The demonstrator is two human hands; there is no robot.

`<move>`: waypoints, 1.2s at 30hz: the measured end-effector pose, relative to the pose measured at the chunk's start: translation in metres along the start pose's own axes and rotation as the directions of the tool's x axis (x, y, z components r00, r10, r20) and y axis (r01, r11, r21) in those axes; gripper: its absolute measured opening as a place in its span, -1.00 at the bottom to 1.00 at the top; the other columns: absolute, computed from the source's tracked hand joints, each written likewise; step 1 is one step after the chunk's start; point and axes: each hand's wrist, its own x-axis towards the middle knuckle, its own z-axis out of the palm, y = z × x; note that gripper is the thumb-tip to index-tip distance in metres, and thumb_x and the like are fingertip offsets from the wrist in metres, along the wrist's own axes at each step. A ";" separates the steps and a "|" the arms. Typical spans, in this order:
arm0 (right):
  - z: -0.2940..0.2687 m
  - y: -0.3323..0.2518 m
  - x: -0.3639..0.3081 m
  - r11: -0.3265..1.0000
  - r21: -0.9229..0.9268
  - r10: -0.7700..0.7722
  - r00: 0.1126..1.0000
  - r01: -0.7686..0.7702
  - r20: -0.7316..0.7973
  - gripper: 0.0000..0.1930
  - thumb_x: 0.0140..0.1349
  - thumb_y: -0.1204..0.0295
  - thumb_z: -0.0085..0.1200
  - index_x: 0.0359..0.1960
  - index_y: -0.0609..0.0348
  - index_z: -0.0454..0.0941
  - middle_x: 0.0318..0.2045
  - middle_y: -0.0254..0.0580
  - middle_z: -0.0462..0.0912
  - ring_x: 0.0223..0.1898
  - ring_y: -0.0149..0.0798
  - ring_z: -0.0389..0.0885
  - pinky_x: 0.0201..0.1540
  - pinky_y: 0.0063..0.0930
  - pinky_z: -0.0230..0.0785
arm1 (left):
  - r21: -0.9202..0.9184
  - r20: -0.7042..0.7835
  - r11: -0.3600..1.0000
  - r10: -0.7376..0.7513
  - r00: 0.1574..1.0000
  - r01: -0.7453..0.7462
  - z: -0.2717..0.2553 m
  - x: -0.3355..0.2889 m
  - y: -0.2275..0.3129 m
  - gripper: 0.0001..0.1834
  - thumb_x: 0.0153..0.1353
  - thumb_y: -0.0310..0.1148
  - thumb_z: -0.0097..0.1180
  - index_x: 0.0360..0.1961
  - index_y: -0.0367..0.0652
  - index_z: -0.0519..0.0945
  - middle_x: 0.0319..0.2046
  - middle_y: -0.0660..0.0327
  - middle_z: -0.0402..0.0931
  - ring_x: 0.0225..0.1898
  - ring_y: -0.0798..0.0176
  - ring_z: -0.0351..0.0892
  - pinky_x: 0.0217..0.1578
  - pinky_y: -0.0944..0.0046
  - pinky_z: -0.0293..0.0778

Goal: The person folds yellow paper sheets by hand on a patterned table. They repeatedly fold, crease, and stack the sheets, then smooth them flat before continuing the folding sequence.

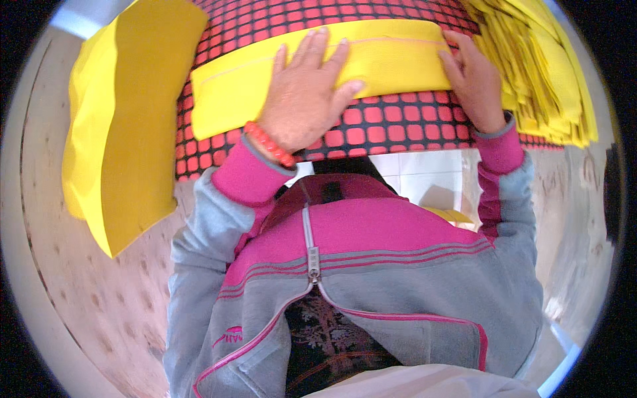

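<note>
A long folded piece of yellow fabric [391, 66] lies across a red and black checked cover [385, 126] in front of me. A thin pinkish line runs along its length, near the far edge. My left hand [308, 99], with a red beaded bracelet at the wrist, presses flat on the fabric left of its middle, fingers spread. At the fabric's right end, my right hand [476, 83] has its thumb on top and its fingers bent around the edge, gripping it. The undersides of the right fingers are partly hidden.
On the left, a larger sheet of yellow fabric [126, 126] hangs over the surface's edge. A thick pile of yellow fabric pieces [544, 79] sits at the right. Pale tiled floor [424, 172] shows between the cover and my jacket.
</note>
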 end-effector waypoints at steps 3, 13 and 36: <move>-0.005 0.008 -0.003 0.978 -0.179 -0.141 0.973 0.108 -0.180 -0.67 0.29 0.31 0.15 0.06 0.07 0.55 -0.24 -0.06 0.67 -0.30 0.02 0.68 -0.32 -0.14 0.50 | -0.025 -0.031 0.999 0.034 0.999 -0.035 0.008 0.008 0.008 -0.41 0.46 -0.04 -0.12 0.36 -0.18 0.38 0.36 -0.16 0.27 0.41 -0.14 0.22 0.35 -0.32 0.07; 0.004 -0.067 -0.035 0.915 0.159 -0.370 0.928 0.370 -0.034 -0.63 0.11 0.25 0.30 -0.11 0.18 0.59 -0.01 -0.03 0.61 0.01 0.04 0.60 0.05 -0.14 0.47 | -0.038 0.062 0.999 -0.033 0.998 0.035 0.006 0.016 0.021 -0.43 0.48 0.01 -0.13 0.42 0.06 0.37 0.45 -0.09 0.17 0.49 -0.08 0.11 0.34 -0.42 0.00; -0.044 -0.048 -0.045 0.949 0.198 -0.252 0.968 0.247 -0.001 -0.68 0.28 0.24 0.19 -0.08 0.23 0.61 -0.04 0.07 0.63 0.01 0.08 0.61 0.03 -0.16 0.49 | 0.090 0.010 0.996 -0.029 1.000 0.028 0.002 0.001 0.032 -0.32 0.37 0.14 -0.03 0.37 -0.03 0.40 0.40 -0.12 0.22 0.46 -0.12 0.14 0.28 -0.56 0.03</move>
